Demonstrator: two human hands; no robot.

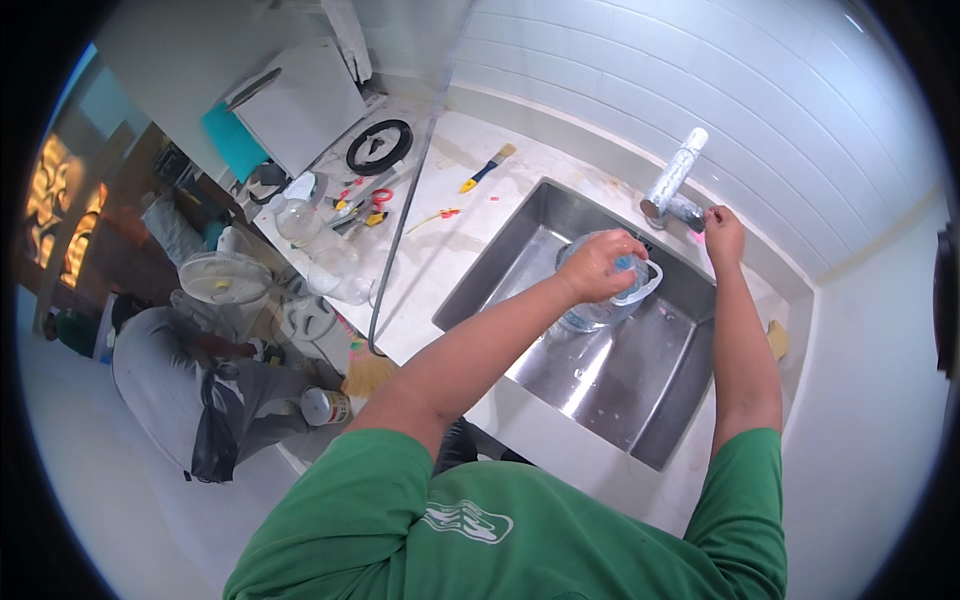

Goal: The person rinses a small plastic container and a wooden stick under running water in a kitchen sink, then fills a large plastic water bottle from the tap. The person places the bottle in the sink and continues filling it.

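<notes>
My left hand (600, 262) is closed over the top of a clear plastic jug (590, 315) with a blue neck and a white carrying handle. The jug is inside a steel sink (630, 410), and my fingers hide part of its top. At the right, my right hand (722, 230) grips the end of the faucet's metal handle (688, 210), low beside the upright spout (677, 172), which has a pale, crinkled covering.
A brush (488, 168), black ring (380, 148), red-handled scissors (378, 197), clear bottles (300, 222) and a white box (310, 100) lie on the counter (440, 280). A hose (408, 220) crosses it. At left are a fan (222, 272) and a crouching person (165, 370) in grey.
</notes>
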